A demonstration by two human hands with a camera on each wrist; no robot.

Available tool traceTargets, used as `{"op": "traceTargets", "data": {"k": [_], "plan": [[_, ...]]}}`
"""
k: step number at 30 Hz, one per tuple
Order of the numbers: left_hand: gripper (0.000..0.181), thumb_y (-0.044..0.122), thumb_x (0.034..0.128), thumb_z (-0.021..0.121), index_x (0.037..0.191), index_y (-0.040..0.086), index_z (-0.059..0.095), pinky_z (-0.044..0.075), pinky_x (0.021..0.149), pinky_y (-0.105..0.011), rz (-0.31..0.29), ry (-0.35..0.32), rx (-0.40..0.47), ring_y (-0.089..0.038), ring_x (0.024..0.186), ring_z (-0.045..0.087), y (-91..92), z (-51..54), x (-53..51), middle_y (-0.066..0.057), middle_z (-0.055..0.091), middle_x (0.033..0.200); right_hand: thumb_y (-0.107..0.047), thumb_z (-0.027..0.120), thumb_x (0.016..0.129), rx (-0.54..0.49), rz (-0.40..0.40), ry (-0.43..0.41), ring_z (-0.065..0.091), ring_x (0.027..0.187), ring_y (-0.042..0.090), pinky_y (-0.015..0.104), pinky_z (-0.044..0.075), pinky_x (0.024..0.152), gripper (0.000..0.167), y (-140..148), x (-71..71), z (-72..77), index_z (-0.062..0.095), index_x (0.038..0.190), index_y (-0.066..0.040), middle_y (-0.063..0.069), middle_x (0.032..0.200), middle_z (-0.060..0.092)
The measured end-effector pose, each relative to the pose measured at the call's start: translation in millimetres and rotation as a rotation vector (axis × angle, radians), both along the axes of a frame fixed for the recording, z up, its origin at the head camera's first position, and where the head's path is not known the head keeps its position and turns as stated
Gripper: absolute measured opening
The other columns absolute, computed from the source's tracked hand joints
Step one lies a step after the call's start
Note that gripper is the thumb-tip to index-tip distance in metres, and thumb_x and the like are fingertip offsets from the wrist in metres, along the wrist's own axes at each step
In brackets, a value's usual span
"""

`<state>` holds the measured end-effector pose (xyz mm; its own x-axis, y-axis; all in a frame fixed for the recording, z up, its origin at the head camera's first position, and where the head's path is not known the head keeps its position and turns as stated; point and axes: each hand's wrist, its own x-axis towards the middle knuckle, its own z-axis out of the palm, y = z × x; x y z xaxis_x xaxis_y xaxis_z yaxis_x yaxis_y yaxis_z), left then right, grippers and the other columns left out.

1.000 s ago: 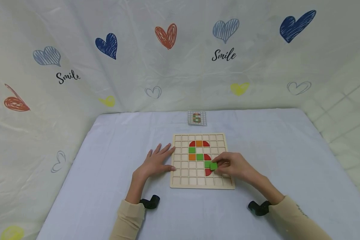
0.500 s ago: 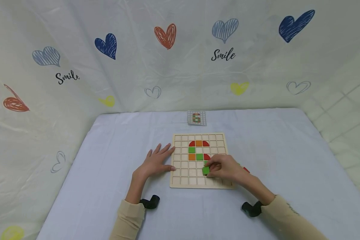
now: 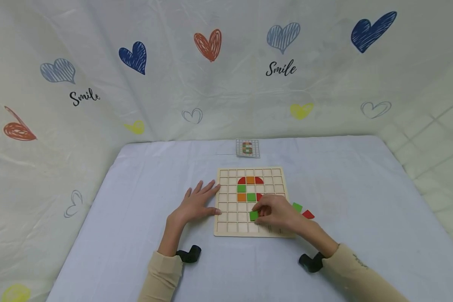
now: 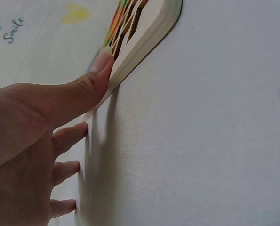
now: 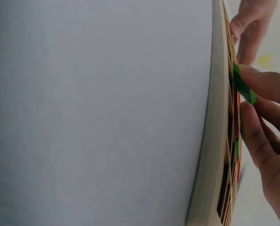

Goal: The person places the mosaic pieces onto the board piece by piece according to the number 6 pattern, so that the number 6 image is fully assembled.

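A square wooden grid board [image 3: 226, 230] lies on the table with red, orange and green tiles set in several cells. My right hand [image 3: 279, 212] pinches a green square tile [image 3: 253, 216] between thumb and fingers, over the board's lower middle. In the right wrist view that green tile [image 5: 244, 85] is tilted, one edge down at the grid. My left hand [image 3: 193, 205] lies spread at the board's left edge. Its thumb [image 4: 90, 87] touches the rim, and the other fingers rest beside it. My right hand covers some cells and the tiles there.
Right of the board, a loose green tile [image 3: 297, 207] and a red tile [image 3: 308, 214] lie on the white cloth [image 3: 347, 180]. A small picture card [image 3: 248, 148] with a coloured grid pattern sits behind the board. A patterned curtain [image 3: 241, 92] hangs at the back.
My right hand has moved left and slightly down over the board, carrying the green tile. The loose tiles on the right have come into sight. My left hand has stayed put.
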<state>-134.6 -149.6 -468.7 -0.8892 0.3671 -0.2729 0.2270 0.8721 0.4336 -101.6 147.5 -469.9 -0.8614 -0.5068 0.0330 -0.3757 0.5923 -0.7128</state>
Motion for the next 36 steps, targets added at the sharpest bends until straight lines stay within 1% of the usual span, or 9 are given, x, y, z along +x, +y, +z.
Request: {"op": "traceTargets", "data": {"k": [4,10,13,17,21,24,28,31,36], "plan": [[0.087,0.048,0.0896,0.076,0.162,0.027,0.034,0.004,0.126,-0.065,0.003,0.000,0.006,-0.035,0.161,0.005,-0.1,0.0,0.8,0.002,0.022,0.172,-0.014,0.090,0.079,0.048,-0.006,0.028,0.056,0.076,0.009,0.019,0.050,0.065,0.027,-4,1.2,-1.5,0.078,0.103,-0.009,-0.006,0.083,0.064],[0.087,0.048,0.0893,0.077,0.162,0.027,0.034,0.003,0.126,-0.065,0.005,-0.006,0.011,-0.035,0.161,0.004,0.4,1.9,1.3,0.002,0.022,0.172,-0.014,0.091,0.078,0.100,0.001,0.074,0.053,0.080,0.009,0.020,0.049,0.068,0.027,-8,2.2,-1.3,0.077,0.101,-0.009,-0.006,0.085,0.064],[0.087,0.048,0.0893,0.077,0.162,0.027,0.034,0.003,0.126,-0.065,0.002,-0.008,0.014,-0.035,0.161,0.004,0.7,2.9,1.5,0.002,0.022,0.172,-0.014,0.091,0.078,0.113,-0.002,0.079,0.053,0.081,0.009,0.021,0.050,0.069,0.027,-9,3.2,-0.8,0.077,0.100,-0.009,-0.005,0.087,0.065],[0.087,0.047,0.0896,0.077,0.162,0.026,0.034,0.003,0.126,-0.065,-0.004,-0.009,0.013,-0.035,0.161,0.004,0.9,3.6,1.4,0.001,0.022,0.172,-0.015,0.090,0.079,0.132,-0.007,0.069,0.053,0.083,0.010,0.022,0.050,0.071,0.029,-10,5.4,1.5,0.076,0.104,-0.010,-0.004,0.091,0.064],[0.087,0.047,0.0900,0.076,0.162,0.026,0.034,0.003,0.126,-0.065,-0.004,-0.010,0.014,-0.035,0.161,0.004,0.8,3.7,1.7,0.001,0.022,0.172,-0.014,0.089,0.080,0.112,0.005,0.053,0.053,0.083,0.012,0.021,0.049,0.069,0.030,-8,6.7,3.4,0.075,0.106,-0.009,-0.004,0.089,0.060],[0.087,0.047,0.0898,0.077,0.162,0.026,0.034,0.003,0.126,-0.065,0.001,-0.011,0.016,-0.035,0.161,0.004,1.0,4.5,2.3,0.000,0.022,0.172,-0.013,0.088,0.081,0.096,0.012,0.049,0.053,0.083,0.012,0.020,0.049,0.068,0.029,-5,7.7,4.1,0.075,0.106,-0.008,-0.003,0.089,0.060],[0.087,0.047,0.0898,0.077,0.162,0.026,0.034,0.003,0.126,-0.065,0.004,-0.011,0.015,-0.035,0.161,0.004,1.0,5.3,2.3,0.001,0.022,0.172,-0.012,0.088,0.081,0.086,0.010,0.069,0.055,0.082,0.012,0.020,0.050,0.068,0.028,1,8.6,3.5,0.075,0.106,-0.008,-0.002,0.091,0.061],[0.087,0.047,0.0897,0.077,0.162,0.026,0.034,0.002,0.126,-0.065,0.006,-0.012,0.014,-0.035,0.161,0.003,1.0,5.0,1.8,0.001,0.021,0.172,-0.011,0.087,0.081,0.068,-0.003,0.065,0.055,0.082,0.012,0.020,0.050,0.068,0.027,6,9.7,3.3,0.075,0.106,-0.010,-0.002,0.091,0.062],[0.087,0.048,0.0892,0.077,0.162,0.026,0.034,0.003,0.126,-0.065,0.008,-0.009,0.013,-0.035,0.161,0.004,1.2,3.3,1.7,0.001,0.022,0.172,-0.010,0.085,0.082,0.050,-0.031,0.033,0.054,0.083,0.013,0.020,0.049,0.068,0.028,14,12.9,6.0,0.075,0.108,-0.011,-0.001,0.092,0.061]]}}
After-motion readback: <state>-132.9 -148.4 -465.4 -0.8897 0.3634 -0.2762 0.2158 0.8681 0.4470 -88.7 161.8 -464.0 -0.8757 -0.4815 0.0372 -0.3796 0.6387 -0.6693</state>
